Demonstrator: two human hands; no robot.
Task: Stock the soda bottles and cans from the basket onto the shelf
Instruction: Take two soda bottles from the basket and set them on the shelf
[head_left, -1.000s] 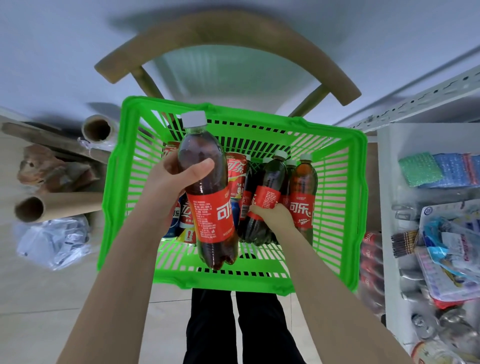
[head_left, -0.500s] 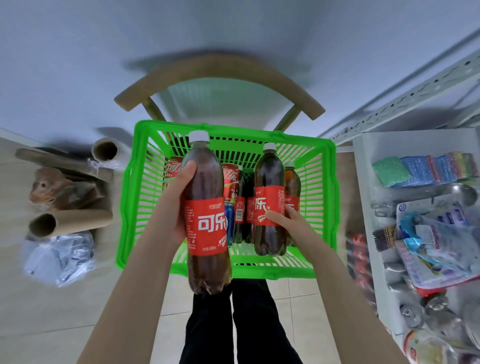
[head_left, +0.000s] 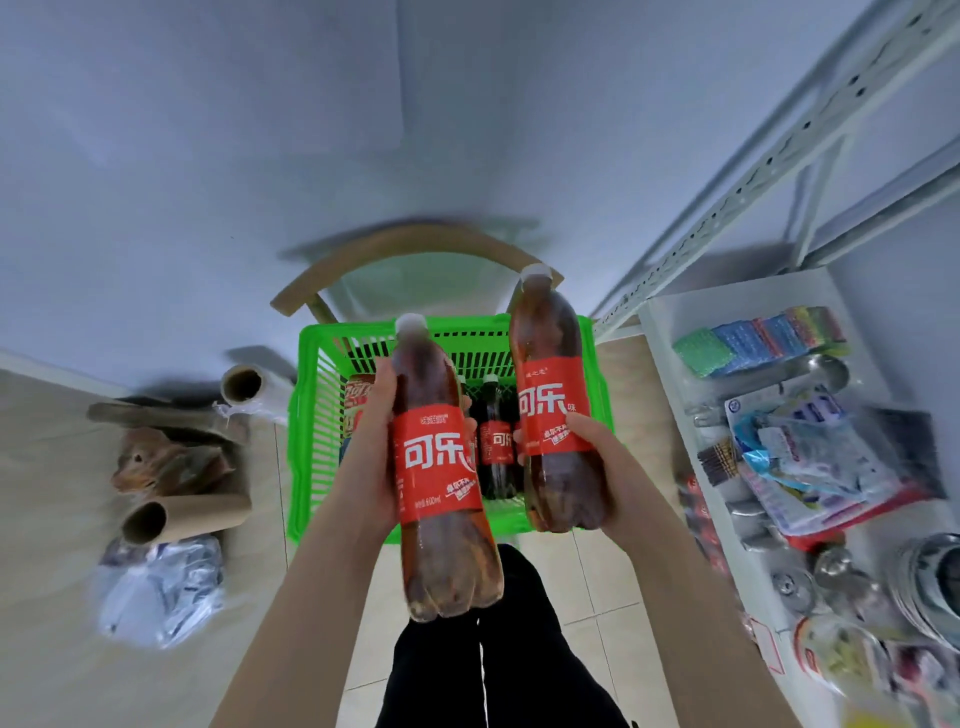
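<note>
Gripping its label, the left hand (head_left: 370, 449) wraps the near bottle (head_left: 441, 467); the right hand (head_left: 597, 457) wraps the far bottle (head_left: 550, 405). Both bottles are upright above the basket (head_left: 305, 415), with the shelf (head_left: 727, 299) edge just to the right.

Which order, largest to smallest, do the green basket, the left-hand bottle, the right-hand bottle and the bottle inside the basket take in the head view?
1. green basket
2. left-hand bottle and right-hand bottle: unranked; the left looks bigger, perhaps only by nearness.
3. bottle inside the basket, though farther away.
</note>
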